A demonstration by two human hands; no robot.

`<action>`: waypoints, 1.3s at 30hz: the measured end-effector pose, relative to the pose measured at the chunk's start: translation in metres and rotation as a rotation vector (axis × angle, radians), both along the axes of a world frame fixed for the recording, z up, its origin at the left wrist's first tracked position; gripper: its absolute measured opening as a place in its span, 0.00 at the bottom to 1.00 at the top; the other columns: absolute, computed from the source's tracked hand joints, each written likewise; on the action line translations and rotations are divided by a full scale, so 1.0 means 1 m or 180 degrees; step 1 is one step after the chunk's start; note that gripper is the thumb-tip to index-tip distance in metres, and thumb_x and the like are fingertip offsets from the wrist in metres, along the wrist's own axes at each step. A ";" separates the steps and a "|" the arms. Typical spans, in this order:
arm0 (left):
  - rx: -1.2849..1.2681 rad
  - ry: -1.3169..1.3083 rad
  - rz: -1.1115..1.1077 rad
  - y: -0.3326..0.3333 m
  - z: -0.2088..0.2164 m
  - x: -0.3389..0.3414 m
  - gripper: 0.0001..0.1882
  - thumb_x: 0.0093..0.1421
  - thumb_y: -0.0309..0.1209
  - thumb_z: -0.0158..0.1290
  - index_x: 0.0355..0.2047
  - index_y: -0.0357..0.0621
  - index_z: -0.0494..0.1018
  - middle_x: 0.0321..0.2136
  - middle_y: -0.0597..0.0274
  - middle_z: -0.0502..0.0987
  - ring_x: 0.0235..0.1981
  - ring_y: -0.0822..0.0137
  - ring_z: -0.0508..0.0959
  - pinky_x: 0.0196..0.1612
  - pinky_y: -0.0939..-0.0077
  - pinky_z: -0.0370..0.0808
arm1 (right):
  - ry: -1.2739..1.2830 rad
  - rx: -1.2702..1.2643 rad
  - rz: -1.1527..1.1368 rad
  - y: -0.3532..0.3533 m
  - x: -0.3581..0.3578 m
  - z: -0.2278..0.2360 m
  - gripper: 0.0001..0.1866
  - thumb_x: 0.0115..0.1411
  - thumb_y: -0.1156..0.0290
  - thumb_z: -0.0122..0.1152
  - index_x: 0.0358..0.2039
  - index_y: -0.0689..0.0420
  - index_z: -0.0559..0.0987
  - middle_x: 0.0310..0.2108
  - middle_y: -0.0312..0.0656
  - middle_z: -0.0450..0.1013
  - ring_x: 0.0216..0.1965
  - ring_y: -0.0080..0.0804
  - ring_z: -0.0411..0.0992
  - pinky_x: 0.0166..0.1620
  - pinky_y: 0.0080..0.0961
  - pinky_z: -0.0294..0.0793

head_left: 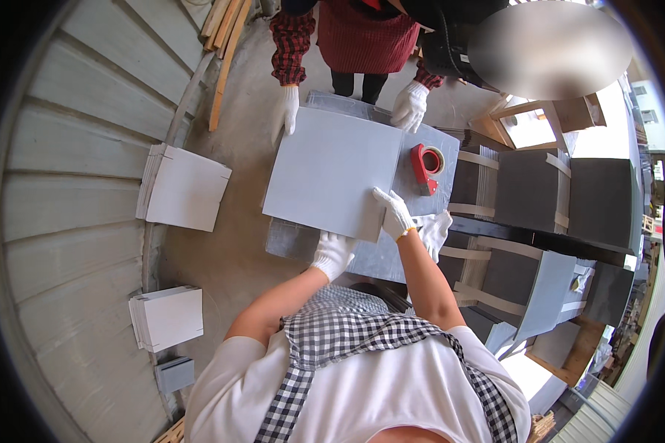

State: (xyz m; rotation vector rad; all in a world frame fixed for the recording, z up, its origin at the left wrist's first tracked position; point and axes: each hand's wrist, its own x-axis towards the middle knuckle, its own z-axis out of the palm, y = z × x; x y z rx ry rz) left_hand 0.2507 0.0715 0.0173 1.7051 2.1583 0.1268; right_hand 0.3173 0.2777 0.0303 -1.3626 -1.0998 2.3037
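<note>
Red tape dispenser (426, 167) on table; white sheet stacks (185, 187) on floor; wooden slats (225, 44) against wall.
</note>
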 end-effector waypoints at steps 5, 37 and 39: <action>0.0320 -0.0328 -0.0241 -0.020 0.014 -0.001 0.27 0.57 0.43 0.59 0.54 0.46 0.72 0.50 0.44 0.72 0.54 0.44 0.71 0.56 0.47 0.69 | -0.1198 0.0901 0.1280 0.023 0.001 -0.028 0.25 0.59 0.51 0.66 0.40 0.64 0.80 0.34 0.45 0.80 0.34 0.37 0.81 0.39 0.35 0.81; -0.1481 -0.4732 0.3517 0.064 -0.012 0.022 0.35 0.71 0.56 0.38 0.59 0.32 0.61 0.56 0.37 0.71 0.50 0.38 0.77 0.48 0.46 0.78 | -0.2455 0.1070 -0.0573 -0.055 0.367 0.042 0.20 0.61 0.55 0.55 0.37 0.60 0.83 0.32 0.44 0.82 0.31 0.39 0.81 0.37 0.36 0.79; -0.1714 -0.4641 0.2986 0.093 0.009 0.057 0.33 0.72 0.53 0.39 0.58 0.31 0.61 0.53 0.36 0.72 0.49 0.39 0.78 0.47 0.47 0.78 | -0.0773 -0.0203 -0.2306 -0.056 0.405 0.048 0.12 0.66 0.60 0.54 0.33 0.56 0.77 0.21 0.33 0.71 0.18 0.25 0.69 0.17 0.26 0.64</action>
